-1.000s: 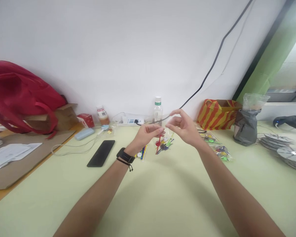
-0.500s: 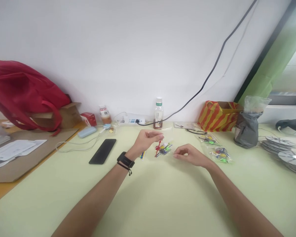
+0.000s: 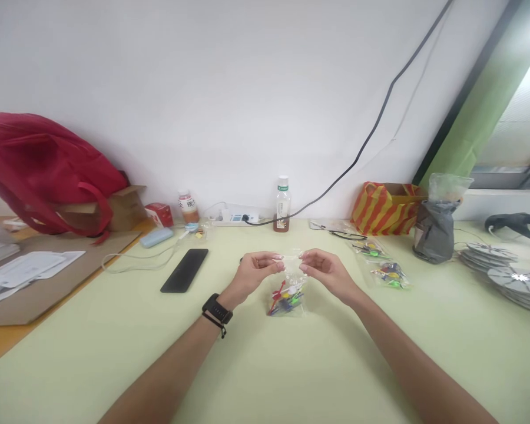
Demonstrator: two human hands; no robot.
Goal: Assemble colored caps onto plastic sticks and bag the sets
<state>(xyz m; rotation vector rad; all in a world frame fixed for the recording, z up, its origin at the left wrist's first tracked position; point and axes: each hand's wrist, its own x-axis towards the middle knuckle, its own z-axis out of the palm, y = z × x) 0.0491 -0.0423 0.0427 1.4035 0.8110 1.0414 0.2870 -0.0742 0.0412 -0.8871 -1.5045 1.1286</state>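
Between my two hands hangs a clear plastic bag [image 3: 287, 299] with small coloured plastic pieces in it, among them a red arrow-shaped one [image 3: 277, 297]. My left hand [image 3: 255, 275] pinches the bag's top edge on the left, thumb against fingers. On the right, my right hand [image 3: 327, 272] pinches the same top edge. The filled lower part of the bag is at or just above the table; I cannot tell whether it touches. A black watch [image 3: 218, 308] is on my left wrist.
Two similar filled bags [image 3: 388, 274] lie to the right, near a striped paper bag [image 3: 385, 209]. A black phone [image 3: 184, 271] lies at left. A bottle [image 3: 282, 206] and power strip [image 3: 236, 217] stand by the wall. Stacked grey discs [image 3: 512, 285] sit far right.
My right hand has come to the bag's top and now grips it along with the left. The bag has moved closer to me, and its clear upper part is stretched between both hands.
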